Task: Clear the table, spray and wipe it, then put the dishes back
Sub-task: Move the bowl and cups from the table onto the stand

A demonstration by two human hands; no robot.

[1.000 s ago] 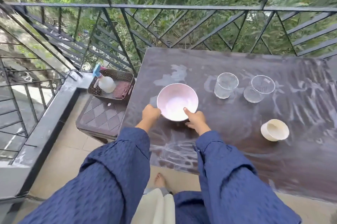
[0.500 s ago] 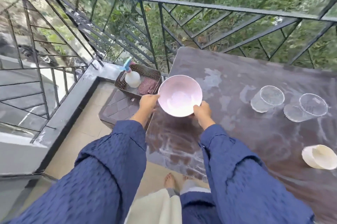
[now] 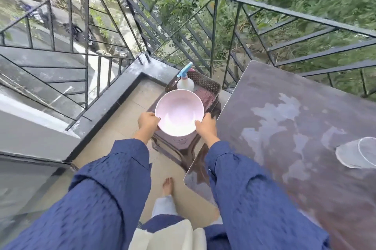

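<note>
I hold a pale pink bowl (image 3: 179, 112) in the air with both hands, above a low brown stool (image 3: 181, 144) left of the table. My left hand (image 3: 148, 121) grips its left rim and my right hand (image 3: 205, 125) grips its right rim. The dark table (image 3: 295, 127) on the right has streaks of whitish residue. A clear glass (image 3: 358, 155) stands on it at the right edge of view. Behind the bowl, a brown basket (image 3: 205, 85) on the stool holds a white spray bottle (image 3: 184, 81) with a blue trigger and a reddish cloth (image 3: 207, 95).
A black metal railing (image 3: 223, 26) runs close behind the stool and table, with a dark ledge (image 3: 114, 105) along the balcony's left side. Beige floor tiles (image 3: 126, 119) lie between ledge and stool. A bare foot (image 3: 167, 185) stands by the table's near corner.
The bowl has been lifted off the table and carried left, now over the stool. The view has swung left, so the second glass and the cream cup have left the frame.
</note>
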